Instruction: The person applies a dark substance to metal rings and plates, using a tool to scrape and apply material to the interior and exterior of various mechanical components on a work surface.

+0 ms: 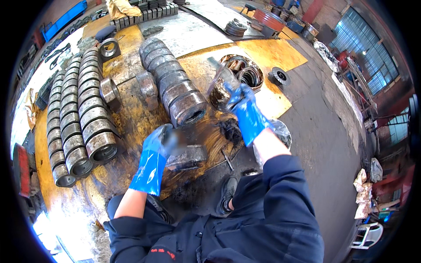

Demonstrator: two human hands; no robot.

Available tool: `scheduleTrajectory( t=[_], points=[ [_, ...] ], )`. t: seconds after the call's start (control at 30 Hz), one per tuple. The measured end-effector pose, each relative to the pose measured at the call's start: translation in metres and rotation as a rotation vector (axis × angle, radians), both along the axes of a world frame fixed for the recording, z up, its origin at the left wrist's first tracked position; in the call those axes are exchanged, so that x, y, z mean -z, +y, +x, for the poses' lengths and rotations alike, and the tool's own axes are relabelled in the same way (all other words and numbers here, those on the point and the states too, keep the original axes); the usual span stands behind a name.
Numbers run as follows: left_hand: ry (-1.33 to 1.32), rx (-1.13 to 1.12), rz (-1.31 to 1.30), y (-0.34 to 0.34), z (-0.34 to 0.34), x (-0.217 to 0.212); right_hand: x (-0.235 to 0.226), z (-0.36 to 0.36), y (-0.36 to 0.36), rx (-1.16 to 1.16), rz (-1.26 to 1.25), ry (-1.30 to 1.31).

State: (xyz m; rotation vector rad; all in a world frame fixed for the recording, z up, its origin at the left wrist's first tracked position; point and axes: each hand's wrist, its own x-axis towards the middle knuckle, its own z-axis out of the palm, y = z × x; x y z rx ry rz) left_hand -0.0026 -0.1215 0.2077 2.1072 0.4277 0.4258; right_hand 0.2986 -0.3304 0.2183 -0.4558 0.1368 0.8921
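Observation:
My left hand (pixel 158 142), in a blue rubber glove, has its fingers curled at a small dark thing smeared by motion. Just beyond those fingers, a thick steel ring (pixel 188 157) lies on the oily sheet. My right hand (pixel 246 107), gloved the same, is closed at the near side of a round tub (pixel 259 83), brown with grease, in which ring-shaped parts (pixel 249 75) sit. A blurred, greyish flat thing (pixel 223 76) extends up and left from the right hand's fingers; its kind is unclear. Ahead lies a row of steel rings (pixel 173 83) set end to end.
Several more rows of rings (pixel 90 114) lie at left. Two single rings (pixel 109 91) (pixel 147 90) sit between rows. A flanged spool-like part (pixel 279 76) stands right of the tub. By my right forearm is a plastic-lined container (pixel 280 133); a thin metal rod (pixel 228 161) lies near my shoe.

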Motion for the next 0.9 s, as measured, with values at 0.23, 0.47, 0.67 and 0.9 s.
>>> scheduleTrajectory(
  t=[0.23,0.47,0.67,0.9],
  points=[
    [0.136,-0.084,0.009,0.007,-0.015,-0.001,-0.062,0.128,0.032,0.525,-0.124,-0.082],
    [0.152,-0.070,0.098,0.004,-0.013,0.001,-0.083,0.139,0.030,0.709,-0.200,-0.120],
    [0.024,-0.074,-0.101,0.012,-0.018,0.005,-0.079,0.102,-0.016,0.582,-0.134,-0.254],
    [0.159,-0.101,0.162,0.024,-0.005,-0.003,-0.057,-0.007,-0.102,-0.020,0.315,-0.511]
  ],
)
